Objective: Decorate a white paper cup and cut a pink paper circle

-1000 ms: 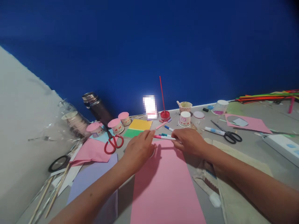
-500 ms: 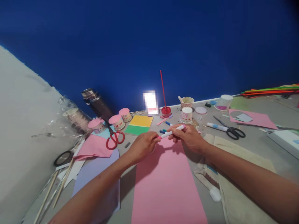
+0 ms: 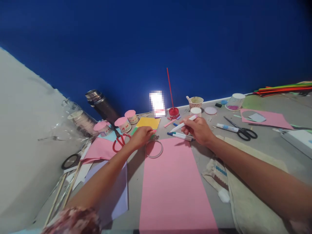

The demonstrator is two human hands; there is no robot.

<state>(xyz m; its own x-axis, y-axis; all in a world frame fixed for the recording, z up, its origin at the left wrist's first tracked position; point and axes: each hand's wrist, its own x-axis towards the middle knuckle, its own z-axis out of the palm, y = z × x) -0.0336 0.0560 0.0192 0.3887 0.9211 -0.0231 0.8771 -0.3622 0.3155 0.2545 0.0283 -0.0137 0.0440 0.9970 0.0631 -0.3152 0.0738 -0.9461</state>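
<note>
My right hand (image 3: pixel 198 130) is closed on a white marker (image 3: pixel 183 123), its tip pointing left and down above the far edge of a long pink paper sheet (image 3: pixel 175 185). Further left, my left hand (image 3: pixel 140 136) is closed, pinching a small pink marker cap (image 3: pixel 154 131) by the yellow and green card (image 3: pixel 148 123). A clear ring (image 3: pixel 153 149) lies on the pink sheet's far left corner, just in front of my left hand. Two more markers (image 3: pixel 180 136) lie on the table under my right hand.
Red scissors (image 3: pixel 120 142) and pink-topped paper cups (image 3: pixel 123 124) lie at left, with a dark flask (image 3: pixel 102 105) behind. Black scissors (image 3: pixel 241 131) and a glue tube (image 3: pixel 225 127) lie at right. A red dish with a stick (image 3: pixel 173 112) stands ahead. A cloth (image 3: pixel 241 185) lies under my right forearm.
My hands have pulled apart: the left went left with the pink cap, the right rose to the right with the uncapped marker. The clear ring now shows on the pink sheet.
</note>
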